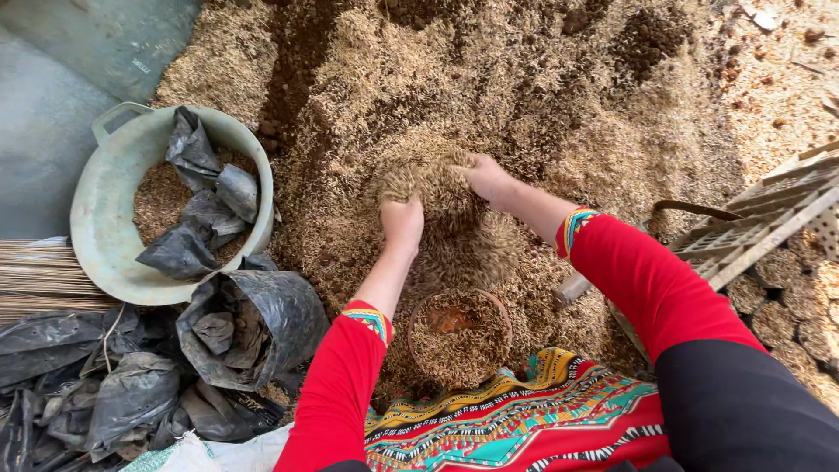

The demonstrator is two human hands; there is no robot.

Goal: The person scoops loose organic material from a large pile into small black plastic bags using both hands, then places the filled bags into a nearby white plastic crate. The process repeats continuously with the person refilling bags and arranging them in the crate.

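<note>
My left hand (402, 220) and my right hand (486, 177) are cupped together around a heap of dry brown husk (430, 179), lifted from a large husk pile (489, 96) on the ground. Both arms wear red sleeves with patterned cuffs. Just below the hands, near my lap, stands a small round container (461, 336) filled with the same husk. Loose husk trails down between the hands and the container.
A pale green basin (100, 218) at left holds husk and crumpled black plastic bags (205, 214). More black bags (249, 328) lie at lower left. A slatted crate (769, 218) and several filled pots (786, 306) sit at right. Concrete floor is at top left.
</note>
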